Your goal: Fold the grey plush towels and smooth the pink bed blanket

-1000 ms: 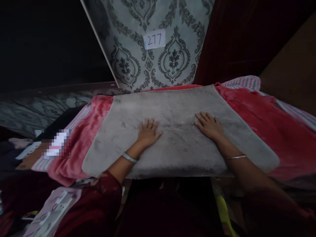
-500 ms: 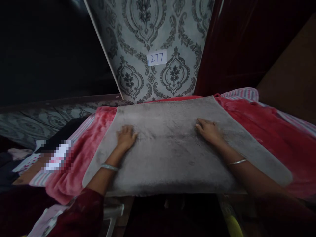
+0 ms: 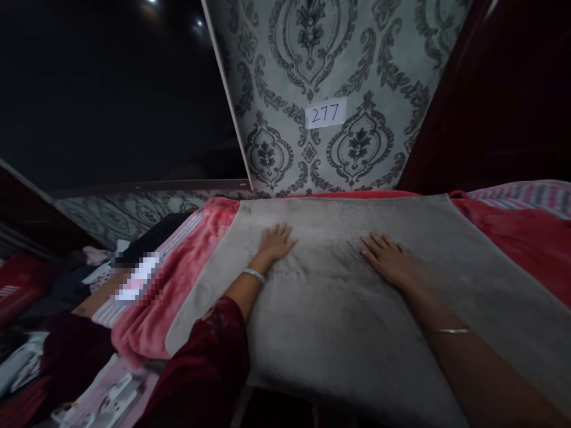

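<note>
A grey plush mat point(image 3: 330, 321) lies spread over a red fleece blanket point(image 3: 187, 261), which shows on both sides and along the back edge. My left hand point(image 3: 277, 242) rests flat on the mat's left half, fingers spread, a silver bangle at the wrist. Palm down on the right half is my right hand point(image 3: 387, 257), its fingers also apart and a thin bangle on the forearm. Both hands touch the mat and hold nothing. Faint creases run across the fabric between them.
Behind stands a patterned wall point(image 3: 307, 154) with a paper label point(image 3: 325, 113) reading 277. A large dark screen point(image 3: 120, 101) is at left, a dark red panel point(image 3: 499, 113) at right. Striped cloth point(image 3: 526, 193) lies at the far right. A white power strip point(image 3: 118, 401) sits at lower left.
The view has shifted, so the wall and mat appear further right and closer. My left hand has moved inward and forward on the mat, nearer my right hand. Both hands stay flat.
</note>
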`<move>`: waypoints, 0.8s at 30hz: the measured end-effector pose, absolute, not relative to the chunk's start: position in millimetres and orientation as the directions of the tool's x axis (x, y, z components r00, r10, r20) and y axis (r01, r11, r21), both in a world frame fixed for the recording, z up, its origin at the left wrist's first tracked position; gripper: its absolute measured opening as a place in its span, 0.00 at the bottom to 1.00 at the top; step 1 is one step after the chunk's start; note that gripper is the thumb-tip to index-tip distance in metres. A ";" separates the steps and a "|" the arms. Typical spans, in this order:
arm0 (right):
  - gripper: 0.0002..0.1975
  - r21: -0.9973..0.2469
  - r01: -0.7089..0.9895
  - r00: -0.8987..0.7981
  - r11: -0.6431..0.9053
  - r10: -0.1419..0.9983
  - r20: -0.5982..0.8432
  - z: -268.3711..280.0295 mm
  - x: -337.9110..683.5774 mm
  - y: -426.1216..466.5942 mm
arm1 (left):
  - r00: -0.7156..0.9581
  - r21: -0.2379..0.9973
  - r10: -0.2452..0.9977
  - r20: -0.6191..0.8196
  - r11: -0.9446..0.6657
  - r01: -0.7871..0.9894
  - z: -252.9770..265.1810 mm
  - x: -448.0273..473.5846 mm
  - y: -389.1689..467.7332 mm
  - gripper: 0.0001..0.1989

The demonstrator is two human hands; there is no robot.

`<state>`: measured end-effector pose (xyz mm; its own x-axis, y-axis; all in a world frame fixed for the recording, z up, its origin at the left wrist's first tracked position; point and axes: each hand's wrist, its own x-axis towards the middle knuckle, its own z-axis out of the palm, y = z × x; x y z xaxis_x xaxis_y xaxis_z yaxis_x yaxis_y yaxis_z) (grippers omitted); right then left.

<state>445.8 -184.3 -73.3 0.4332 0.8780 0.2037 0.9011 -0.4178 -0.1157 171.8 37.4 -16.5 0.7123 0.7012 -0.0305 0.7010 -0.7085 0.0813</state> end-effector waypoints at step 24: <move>0.33 -0.101 0.899 0.429 -0.426 0.903 0.005 -31.8 503.6 -121.8 | 0.779 -0.009 0.626 -0.039 -0.780 0.626 -8.0 216.1 112.5 0.32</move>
<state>503.6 -121.8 -31.8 0.4291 0.9032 0.0050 0.8989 -0.4265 -0.1006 216.1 112.5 -8.0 0.7791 0.6256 -0.0393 0.6258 -0.7799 -0.0088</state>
